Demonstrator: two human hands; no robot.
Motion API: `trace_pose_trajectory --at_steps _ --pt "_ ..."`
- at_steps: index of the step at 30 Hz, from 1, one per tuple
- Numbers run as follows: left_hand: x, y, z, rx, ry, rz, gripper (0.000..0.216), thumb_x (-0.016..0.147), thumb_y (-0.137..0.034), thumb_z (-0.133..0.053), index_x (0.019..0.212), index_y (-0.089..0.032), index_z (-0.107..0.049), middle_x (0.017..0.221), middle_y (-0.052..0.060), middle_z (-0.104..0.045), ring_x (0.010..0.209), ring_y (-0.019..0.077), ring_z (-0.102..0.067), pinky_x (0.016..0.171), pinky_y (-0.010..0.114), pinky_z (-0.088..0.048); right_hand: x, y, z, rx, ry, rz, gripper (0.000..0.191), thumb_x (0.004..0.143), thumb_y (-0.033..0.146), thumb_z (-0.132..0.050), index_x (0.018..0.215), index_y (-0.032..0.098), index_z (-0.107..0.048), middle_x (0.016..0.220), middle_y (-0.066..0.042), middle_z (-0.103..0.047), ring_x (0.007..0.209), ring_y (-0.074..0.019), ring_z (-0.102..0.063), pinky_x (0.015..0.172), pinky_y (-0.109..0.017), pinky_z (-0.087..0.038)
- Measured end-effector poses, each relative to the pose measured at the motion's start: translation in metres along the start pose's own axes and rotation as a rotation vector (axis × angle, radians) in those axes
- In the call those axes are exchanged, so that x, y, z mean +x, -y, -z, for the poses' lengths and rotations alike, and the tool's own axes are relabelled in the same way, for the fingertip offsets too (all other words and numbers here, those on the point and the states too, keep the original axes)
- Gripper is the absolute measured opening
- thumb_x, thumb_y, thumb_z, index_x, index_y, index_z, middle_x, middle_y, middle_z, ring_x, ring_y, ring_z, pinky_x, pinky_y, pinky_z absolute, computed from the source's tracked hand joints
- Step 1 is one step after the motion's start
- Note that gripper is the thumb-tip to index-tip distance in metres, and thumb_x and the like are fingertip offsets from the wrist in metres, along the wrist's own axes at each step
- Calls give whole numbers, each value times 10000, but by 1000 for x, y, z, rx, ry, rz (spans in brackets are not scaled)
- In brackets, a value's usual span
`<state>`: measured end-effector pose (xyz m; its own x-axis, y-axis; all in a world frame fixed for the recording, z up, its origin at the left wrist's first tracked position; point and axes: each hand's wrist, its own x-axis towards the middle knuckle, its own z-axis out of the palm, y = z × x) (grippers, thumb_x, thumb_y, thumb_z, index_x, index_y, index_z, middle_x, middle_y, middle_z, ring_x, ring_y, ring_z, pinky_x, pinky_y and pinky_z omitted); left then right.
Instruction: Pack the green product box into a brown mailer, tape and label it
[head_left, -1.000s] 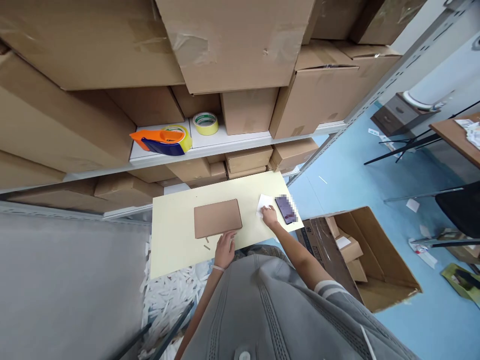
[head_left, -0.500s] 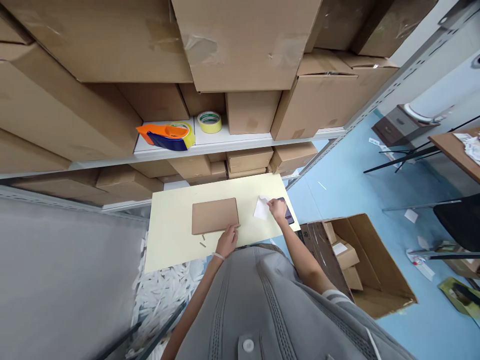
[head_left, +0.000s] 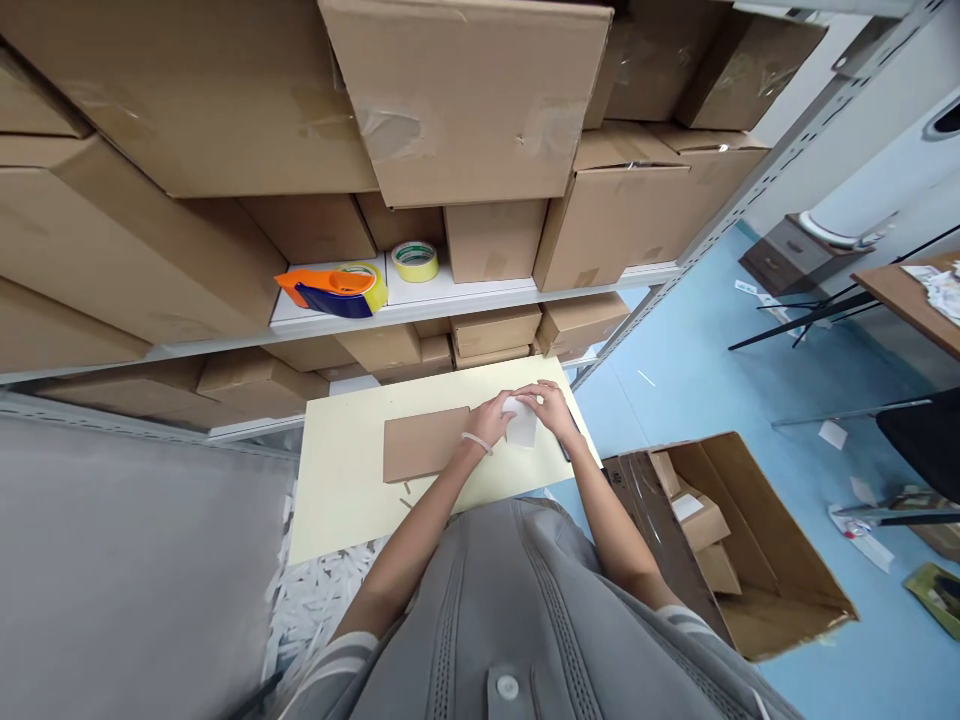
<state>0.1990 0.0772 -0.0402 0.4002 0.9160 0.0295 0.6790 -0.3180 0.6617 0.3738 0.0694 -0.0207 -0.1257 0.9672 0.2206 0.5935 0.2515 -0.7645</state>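
Both hands meet over a small white paper slip (head_left: 522, 428) on the right half of the pale yellow board (head_left: 337, 500). My left hand (head_left: 491, 418), with a light band on the wrist, has its fingers closed at the slip's upper left edge. At its upper right edge, my right hand (head_left: 550, 408) grips the paper with bent fingers. Left of the slip lies a flat brown cardboard box (head_left: 424, 445), partly covered by my left forearm. A dark phone (head_left: 565, 450) sits mostly hidden beneath my right wrist.
Shelves of cardboard boxes (head_left: 480, 110) rise behind the board. An orange and blue tape dispenser (head_left: 334, 290) and a yellow tape roll (head_left: 415, 262) rest on the shelf. A large open carton (head_left: 757, 520) with small boxes stands on the floor at right. Shredded paper (head_left: 322, 590) lies below left.
My left hand has left the front edge of the cardboard box and moved up and right to the paper slip. My right hand has shifted slightly, still at the slip. The view has tilted slightly.
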Motion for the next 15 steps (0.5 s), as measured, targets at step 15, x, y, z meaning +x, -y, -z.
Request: trace_pose_trajectory --at_steps 15 --pt "-27 48 11 -357 -371 323 366 868 -435 -462 653 -175 -603 566 -25 -509 588 126 -485 603 227 -391 -47 -60 -74 581 22 -526 478 610 633 -690 730 172 -649 721 -34 -682 714 -183 -611 678 -291 -459"
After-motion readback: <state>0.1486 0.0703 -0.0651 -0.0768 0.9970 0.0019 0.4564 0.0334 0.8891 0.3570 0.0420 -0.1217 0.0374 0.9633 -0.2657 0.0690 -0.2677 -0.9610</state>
